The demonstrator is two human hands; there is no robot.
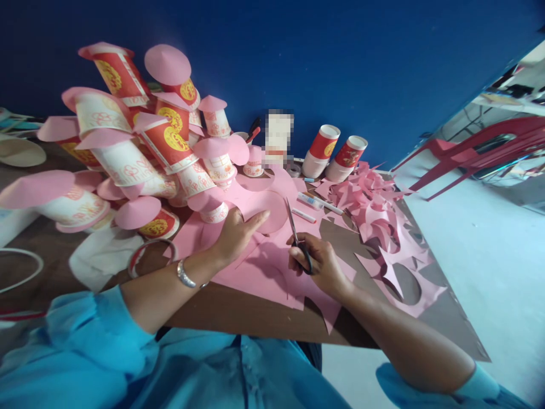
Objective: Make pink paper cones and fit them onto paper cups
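Observation:
My left hand is closed on a pink paper disc, with the thumb laid along its near side. In my right hand are black-handled scissors, their blades pointing away from me at the disc's right edge. The blades look nearly together; whether they touch the paper I cannot tell. Beneath both hands lie pink paper sheets, with curved lines on the upper one. My left palm and the fingers under the disc are hidden.
Paper cups with pink cone tops are piled at the left. Two stacks of cups stand at the back, near marker pens. Pink paper scraps cover the table's right side. A red plastic chair stands beyond the edge.

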